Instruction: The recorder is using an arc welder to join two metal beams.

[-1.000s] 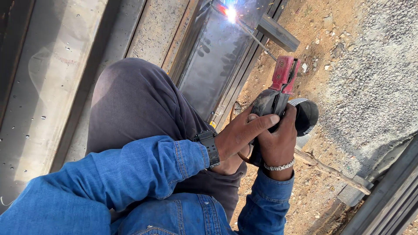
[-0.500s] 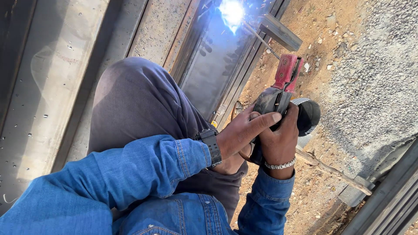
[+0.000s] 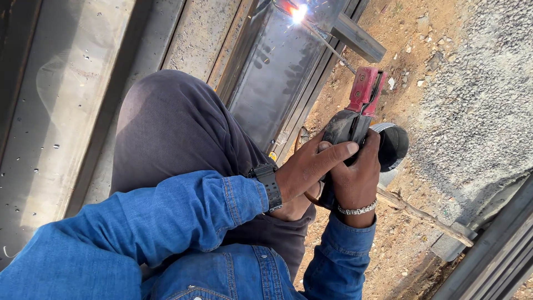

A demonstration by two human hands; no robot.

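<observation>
Both hands grip a welding electrode holder [image 3: 355, 114] with a black handle and red jaws. My right hand [image 3: 358, 178], with a silver bracelet at the wrist, wraps the handle from below. My left hand [image 3: 308, 169], with a black watch, closes over it from the left, the forefinger laid across the handle. A thin electrode rod [image 3: 327, 47] runs up from the jaws to a bright arc [image 3: 298, 14] on a steel box-section frame [image 3: 272, 72]. My bent knee in dark trousers [image 3: 172, 128] lies left of the hands.
A grey steel beam [image 3: 50, 111] runs along the left. A short steel offcut [image 3: 358, 39] lies by the arc. A black rounded object [image 3: 393, 145] sits behind the holder. Sandy ground, gravel [image 3: 477, 94], a stick [image 3: 427, 216] and dark steel sections [image 3: 494, 255] fill the right.
The arc flared large and white half a second ago and is now a smaller spark with a red glow. Both hands keep the same grip on the holder.
</observation>
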